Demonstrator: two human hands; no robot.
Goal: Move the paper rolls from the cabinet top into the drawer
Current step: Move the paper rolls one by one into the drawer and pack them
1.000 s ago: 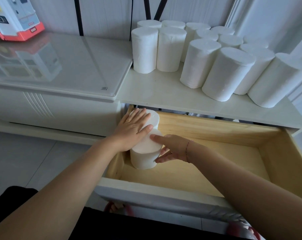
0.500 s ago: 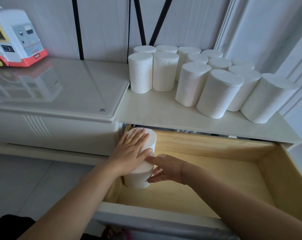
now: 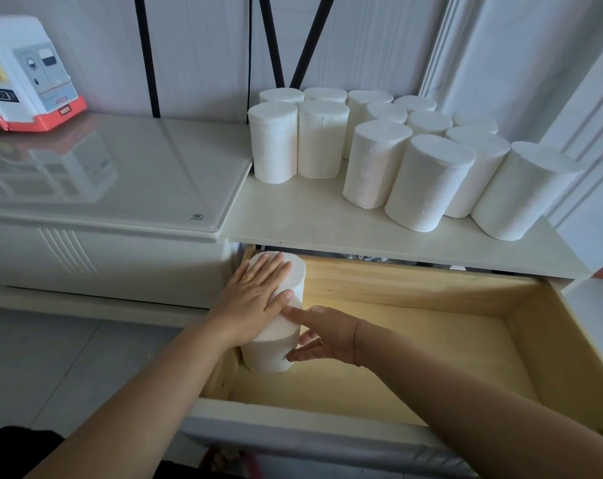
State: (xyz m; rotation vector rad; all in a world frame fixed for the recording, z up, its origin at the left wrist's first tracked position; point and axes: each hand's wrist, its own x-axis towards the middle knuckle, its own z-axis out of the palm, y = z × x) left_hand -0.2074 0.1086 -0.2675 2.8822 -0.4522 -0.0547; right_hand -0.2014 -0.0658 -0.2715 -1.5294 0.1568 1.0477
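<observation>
Open wooden drawer [image 3: 466,347], pulled out beneath white cabinet top [image 3: 293,216]. Cluster of upright paper rolls [image 3: 428,181] on that top. Two rolls [image 3: 270,350] upright in drawer's left rear corner. Left hand [image 3: 255,299] flat, fingers spread across their tops. Right hand [image 3: 324,335] open, fingers against nearer roll's side, clamping nothing.

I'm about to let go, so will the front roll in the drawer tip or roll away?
Probably not. The front roll stands upright on a flat end in the drawer, beside another roll. It looks soft and light, so a sideways knock could tip it; lying down, it would likely roll.
</observation>
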